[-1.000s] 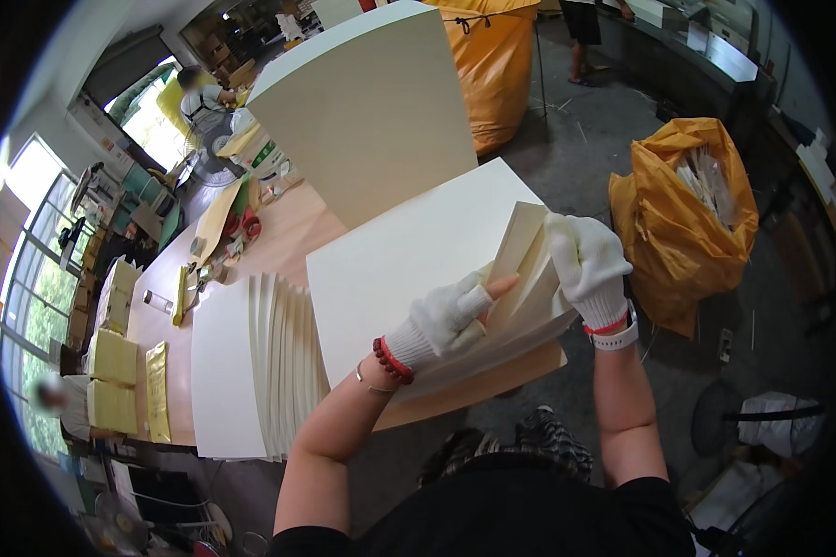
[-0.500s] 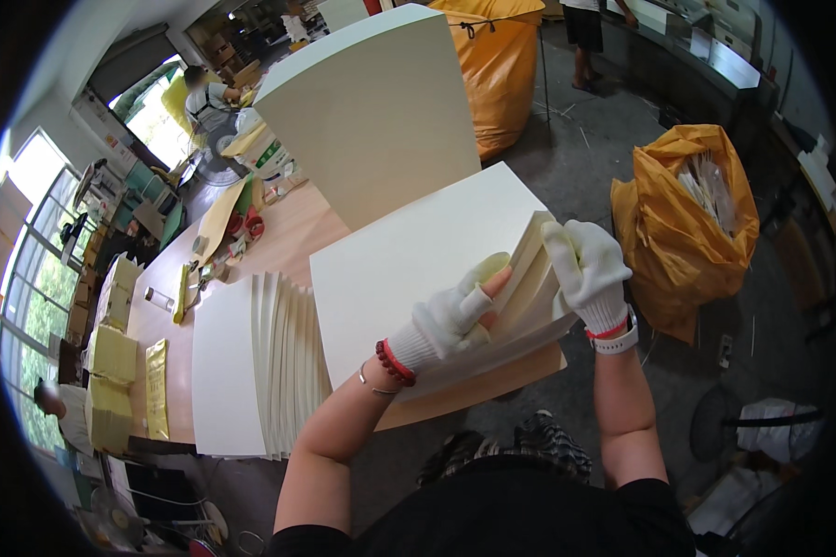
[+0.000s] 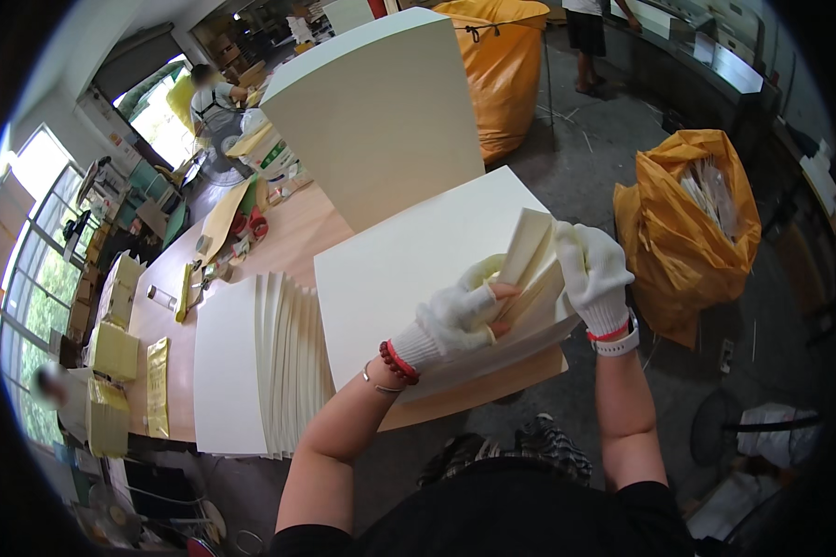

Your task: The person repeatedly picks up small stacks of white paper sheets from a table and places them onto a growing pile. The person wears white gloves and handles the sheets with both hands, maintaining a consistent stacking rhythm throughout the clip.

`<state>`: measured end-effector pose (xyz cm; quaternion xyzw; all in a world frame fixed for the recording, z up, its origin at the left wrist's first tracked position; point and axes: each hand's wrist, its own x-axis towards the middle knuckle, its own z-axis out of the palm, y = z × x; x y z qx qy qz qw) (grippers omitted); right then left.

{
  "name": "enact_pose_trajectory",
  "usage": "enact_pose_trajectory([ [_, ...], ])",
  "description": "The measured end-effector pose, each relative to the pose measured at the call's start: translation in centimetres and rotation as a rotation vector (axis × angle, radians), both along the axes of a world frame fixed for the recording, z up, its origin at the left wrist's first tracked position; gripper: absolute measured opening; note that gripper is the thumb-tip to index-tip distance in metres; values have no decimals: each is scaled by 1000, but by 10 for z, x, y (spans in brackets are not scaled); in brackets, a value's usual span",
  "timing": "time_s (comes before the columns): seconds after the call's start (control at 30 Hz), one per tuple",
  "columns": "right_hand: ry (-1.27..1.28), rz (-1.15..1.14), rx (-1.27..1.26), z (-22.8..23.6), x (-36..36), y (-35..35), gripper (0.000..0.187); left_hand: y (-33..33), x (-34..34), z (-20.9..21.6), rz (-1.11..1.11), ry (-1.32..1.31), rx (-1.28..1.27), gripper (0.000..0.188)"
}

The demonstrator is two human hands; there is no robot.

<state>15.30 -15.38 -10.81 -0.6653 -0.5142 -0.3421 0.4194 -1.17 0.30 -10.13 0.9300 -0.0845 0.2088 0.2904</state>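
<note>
A stack of large white paper sheets (image 3: 409,251) lies in front of me, its near right corner lifted and curled back. My left hand (image 3: 464,314), in a white glove with bare fingertips, pinches the curled sheets (image 3: 527,249) from the left. On the right, my right hand (image 3: 593,271), fully gloved, closes on the same lifted edges. To the left, a fanned-out pile of white sheets (image 3: 251,371) lies on the table. Behind the stack rises a tall block of stacked sheets (image 3: 381,121).
The pinkish table (image 3: 288,232) carries tape rolls (image 3: 251,223) and a yellow packet (image 3: 158,385). An orange sack of scraps (image 3: 683,241) stands on the floor at right, another orange sack (image 3: 497,84) behind. Other people (image 3: 215,102) are at far left, left and far right.
The corner of the sheets is curled further back, toward my left hand. My left fingers have closed more on it. The person at the left edge has shifted slightly.
</note>
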Motion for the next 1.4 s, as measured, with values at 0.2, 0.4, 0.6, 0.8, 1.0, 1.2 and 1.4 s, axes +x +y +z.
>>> enact_pose_trajectory([
  [0.2,62,-1,-36,-3,1,4,12,4,-1,-2,-18,196,-16,40],
  [0.4,250,-2,-59,-1,-2,4,11,-3,-1,0,-3,57,-70,39],
  [0.6,-89,-47,81,-3,2,5,10,-1,2,0,-26,12,-44,49],
  [0.8,41,96,-27,4,-1,-4,7,-2,-2,1,-11,113,6,47],
  [1.0,17,65,76,1,-2,0,8,-2,11,-12,91,70,152,31],
  [1.2,252,67,23,-4,1,1,14,-7,5,11,95,183,27,34],
  [1.4,237,86,29,-7,1,0,16,-3,5,3,119,155,57,40],
])
